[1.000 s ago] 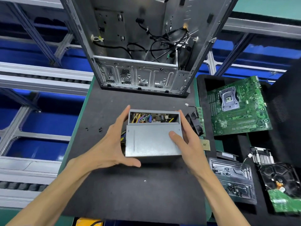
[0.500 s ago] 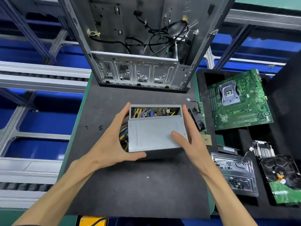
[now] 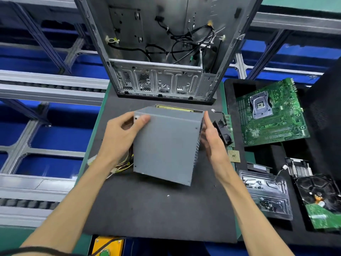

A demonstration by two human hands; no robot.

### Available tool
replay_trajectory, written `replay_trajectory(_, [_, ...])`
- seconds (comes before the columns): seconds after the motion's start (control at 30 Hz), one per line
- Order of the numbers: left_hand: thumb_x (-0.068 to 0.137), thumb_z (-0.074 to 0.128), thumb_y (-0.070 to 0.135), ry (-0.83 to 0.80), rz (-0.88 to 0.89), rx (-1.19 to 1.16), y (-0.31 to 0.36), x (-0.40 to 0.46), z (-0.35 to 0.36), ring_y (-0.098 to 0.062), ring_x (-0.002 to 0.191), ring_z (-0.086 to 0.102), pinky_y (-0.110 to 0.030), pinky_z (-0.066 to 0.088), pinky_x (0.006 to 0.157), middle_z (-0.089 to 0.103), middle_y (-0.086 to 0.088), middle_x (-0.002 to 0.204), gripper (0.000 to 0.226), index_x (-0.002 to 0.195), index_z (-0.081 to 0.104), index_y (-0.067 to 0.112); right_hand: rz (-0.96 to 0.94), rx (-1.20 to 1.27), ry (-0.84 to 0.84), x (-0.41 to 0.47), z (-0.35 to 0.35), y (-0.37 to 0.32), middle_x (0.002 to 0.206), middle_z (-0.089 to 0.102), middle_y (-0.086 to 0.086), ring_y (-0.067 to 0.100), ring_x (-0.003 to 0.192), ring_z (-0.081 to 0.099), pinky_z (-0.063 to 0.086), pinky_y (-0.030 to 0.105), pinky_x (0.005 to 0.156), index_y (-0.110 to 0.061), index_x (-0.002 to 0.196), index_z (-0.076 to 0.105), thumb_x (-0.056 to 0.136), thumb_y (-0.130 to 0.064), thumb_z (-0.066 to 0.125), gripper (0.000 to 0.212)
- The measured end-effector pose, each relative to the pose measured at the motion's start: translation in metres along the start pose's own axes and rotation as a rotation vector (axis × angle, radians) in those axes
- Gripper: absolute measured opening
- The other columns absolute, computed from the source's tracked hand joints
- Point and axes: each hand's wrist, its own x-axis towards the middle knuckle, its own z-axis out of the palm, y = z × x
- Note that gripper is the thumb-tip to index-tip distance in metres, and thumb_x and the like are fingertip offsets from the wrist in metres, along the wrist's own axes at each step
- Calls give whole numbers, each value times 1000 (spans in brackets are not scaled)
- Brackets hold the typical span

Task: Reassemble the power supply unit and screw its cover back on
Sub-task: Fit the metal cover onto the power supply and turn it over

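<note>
Grey sheet metal fills the middle of the view: the power supply unit (image 3: 166,143) is held tilted above the black foam mat (image 3: 147,215), its broad cover face turned towards the camera and its lower corner pointing down at the mat. At the unit's upper left corner the left hand (image 3: 121,137) is clamped, with the thumb pressed on the front face just beside a small hole and the fingers hidden behind the edge. Against the unit's right side the right hand (image 3: 212,139) is laid flat, fingers straight and pointing up along the slotted wall; it is pressed on the side rather than wrapped round it. A strip of yellowish board edge is seen along the unit's top rim. From the unit's lower left, behind the left wrist, a bundle of yellow and black wires (image 3: 123,164) is seen trailing onto the mat. Beyond the unit, an open computer case (image 3: 162,52) stands upright at the mat's far edge. To the unit's right, a black fan (image 3: 222,131) lies just past the right hand, and further right a green motherboard (image 3: 273,111) rests in a dark foam tray (image 3: 273,157). Below that board, a clear plastic screw tray (image 3: 267,196) and a hard drive (image 3: 319,198) are set.
</note>
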Motion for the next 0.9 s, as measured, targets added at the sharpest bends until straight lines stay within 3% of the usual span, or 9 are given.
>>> replay_trajectory(0.1, [73,68,72,28,-130,16,0,0,-3,-2,68,60,-21,44,60,77,5,80,49,80,79,25,-17,-80,0,-5,2,0,138,47,1,-10,117,44,29,26,116,-35,162,14,76,-83,48,104])
replay_trajectory(0.2, [70,70,78,15,-184,59,-3,-6,-5,1,63,61,-13,44,55,78,7,80,53,81,82,27,-11,-66,15,-17,0,6,133,45,-22,-23,117,41,30,12,103,-43,159,21,74,-88,47,100])
replay_trajectory(0.33, [70,63,74,-63,-358,40,-14,-15,0,4,64,64,-19,49,61,78,11,80,50,75,82,29,77,121,87,-25,8,16,155,42,-27,-2,147,35,31,35,122,-48,154,33,76,-82,56,88])
replay_trajectory(0.4, [74,57,77,-107,-424,68,-19,-17,6,-1,73,68,-27,49,72,80,4,90,61,83,82,22,97,272,103,-29,14,18,134,64,-26,2,126,60,53,26,98,-50,142,48,78,-73,64,70])
replay_trajectory(0.47, [79,51,80,-129,-447,86,-22,-17,9,-5,81,72,-28,50,75,80,1,96,65,89,81,23,96,306,130,-28,18,17,105,73,-22,2,95,71,56,18,73,-44,124,59,81,-64,64,47])
replay_trajectory(0.53, [88,46,77,-149,-449,87,-21,-16,12,-7,87,75,-27,53,74,80,7,96,58,90,81,30,101,324,163,-27,23,14,92,72,-16,3,81,69,54,19,65,-41,112,59,80,-63,65,40])
replay_trajectory(0.6, [97,41,70,-112,-397,175,-22,-11,14,-11,84,72,-30,50,74,77,9,92,62,80,76,22,109,296,210,-24,29,9,92,68,-11,1,77,65,51,18,64,-39,108,57,80,-65,63,39])
replay_trajectory(0.7, [103,39,59,15,-295,387,-19,-3,18,-22,68,50,-35,34,64,51,-15,71,69,73,50,-2,72,217,264,-22,37,6,98,63,-8,-7,74,60,46,9,64,-34,110,53,88,-60,56,34])
replay_trajectory(0.9, [104,40,52,197,-399,208,-25,-3,31,-15,53,46,-32,34,57,49,-1,59,55,68,44,12,-1,97,309,-26,37,9,87,53,-24,-7,79,49,39,4,74,-30,105,52,111,-40,31,24])
